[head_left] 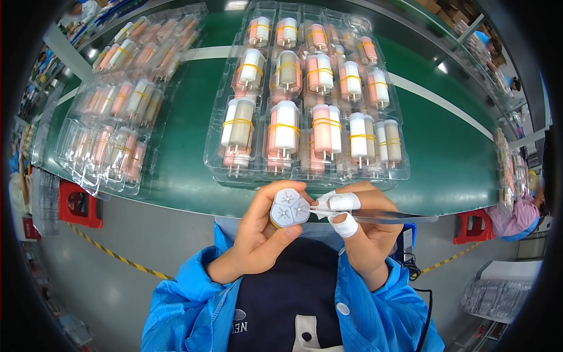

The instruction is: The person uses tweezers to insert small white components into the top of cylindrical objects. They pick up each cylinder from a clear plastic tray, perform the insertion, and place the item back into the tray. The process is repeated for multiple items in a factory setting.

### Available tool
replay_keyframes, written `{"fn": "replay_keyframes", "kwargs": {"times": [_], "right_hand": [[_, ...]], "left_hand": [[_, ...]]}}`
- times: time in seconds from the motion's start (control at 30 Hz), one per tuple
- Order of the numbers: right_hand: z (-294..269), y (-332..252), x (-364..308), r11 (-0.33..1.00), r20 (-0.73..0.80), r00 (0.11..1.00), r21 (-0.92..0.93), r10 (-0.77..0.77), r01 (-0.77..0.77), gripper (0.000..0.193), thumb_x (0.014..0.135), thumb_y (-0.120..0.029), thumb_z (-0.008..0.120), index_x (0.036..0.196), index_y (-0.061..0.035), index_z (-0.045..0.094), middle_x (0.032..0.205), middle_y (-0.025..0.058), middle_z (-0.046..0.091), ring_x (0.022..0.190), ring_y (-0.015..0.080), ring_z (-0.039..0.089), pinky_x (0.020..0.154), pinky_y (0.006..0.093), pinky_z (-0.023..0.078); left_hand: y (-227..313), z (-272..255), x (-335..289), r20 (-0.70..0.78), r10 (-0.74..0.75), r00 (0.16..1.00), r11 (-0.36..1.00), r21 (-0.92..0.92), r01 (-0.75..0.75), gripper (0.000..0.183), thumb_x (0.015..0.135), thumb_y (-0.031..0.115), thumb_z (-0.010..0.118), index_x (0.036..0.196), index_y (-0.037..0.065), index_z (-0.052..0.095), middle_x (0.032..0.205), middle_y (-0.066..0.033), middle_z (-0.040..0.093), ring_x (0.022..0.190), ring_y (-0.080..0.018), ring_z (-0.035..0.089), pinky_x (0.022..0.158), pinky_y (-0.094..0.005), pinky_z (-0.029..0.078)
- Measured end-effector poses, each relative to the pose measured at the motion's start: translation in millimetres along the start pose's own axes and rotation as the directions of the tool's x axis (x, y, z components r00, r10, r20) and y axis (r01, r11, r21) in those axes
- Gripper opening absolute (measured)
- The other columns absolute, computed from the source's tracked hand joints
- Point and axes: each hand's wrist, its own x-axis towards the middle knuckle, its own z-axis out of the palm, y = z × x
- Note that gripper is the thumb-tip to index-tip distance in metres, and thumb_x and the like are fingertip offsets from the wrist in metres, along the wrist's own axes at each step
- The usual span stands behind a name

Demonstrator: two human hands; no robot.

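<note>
We hold a grey-ended bundle (283,212) near us, just left of the tip of a metal tool (378,217).
Our left hand (261,229) wraps round the bundle, its long way pointing up at our eyes. Our right hand (373,232) pinches the metal tool, which runs left to right; we cannot tell if its tip touches.

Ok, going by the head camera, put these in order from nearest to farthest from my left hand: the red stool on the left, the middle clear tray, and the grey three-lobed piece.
1. Grey three-lobed piece: held in your left hand.
2. Middle clear tray: on the table, just beyond your hands.
3. Red stool: far off to the left, on the floor.
</note>
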Motion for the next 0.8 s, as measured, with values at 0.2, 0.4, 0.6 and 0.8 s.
{"fn": "replay_keyframes", "kwargs": {"times": [0.2,0.4,0.6,0.8], "right_hand": [[1,0,-2,1.000,-0.038,0.999,0.004,-0.005,0.005,0.018,0.078,0.001,0.070,0.095,0.0035,0.066,0.088,0.0158,0.066,0.078,0.0180,0.064,0.067,0.0278,0.051],[2,-1,-5,0.998,-0.031,0.999,-0.053,0.014,-0.016,0.018,0.077,0.002,0.070,0.095,0.0031,0.066,0.088,0.0159,0.067,0.077,0.0181,0.064,0.065,0.0273,0.051],[2,3,-3,0.996,-0.058,0.998,-0.089,-0.012,0.007,0.017,0.076,0.001,0.071,0.092,0.0034,0.066,0.088,0.0156,0.067,0.076,0.0184,0.063,0.065,0.0272,0.050],[0,2,-4,0.995,-0.058,0.998,-0.103,-0.015,0.009,0.017,0.076,0.002,0.070,0.092,0.0038,0.066,0.087,0.0152,0.067,0.077,0.0184,0.063,0.066,0.0273,0.050]], "left_hand": [[-2,-1,0,-0.001,0.037,0.999,0.995,0.097,-0.036,0.050,0.087,0.002,0.058,0.132,-0.001,0.035,0.119,-0.0134,0.050,0.109,-0.0162,0.050,0.094,-0.0291,0.039],[-10,-1,6,-0.040,0.281,0.959,0.840,0.493,-0.225,0.051,0.075,-0.007,0.065,0.121,0.001,0.043,0.117,-0.0180,0.053,0.106,-0.0233,0.052,0.088,-0.0325,0.044],[-9,-1,7,0.003,0.331,0.944,0.750,0.607,-0.265,0.048,0.073,-0.005,0.066,0.117,0.000,0.046,0.115,-0.0199,0.056,0.101,-0.0299,0.054,0.087,-0.0368,0.043],[-10,-6,7,0.099,0.382,0.919,0.611,0.719,-0.331,0.047,0.074,-0.005,0.063,0.117,-0.001,0.043,0.114,-0.0215,0.054,0.101,-0.0293,0.051,0.088,-0.0371,0.042]]}}
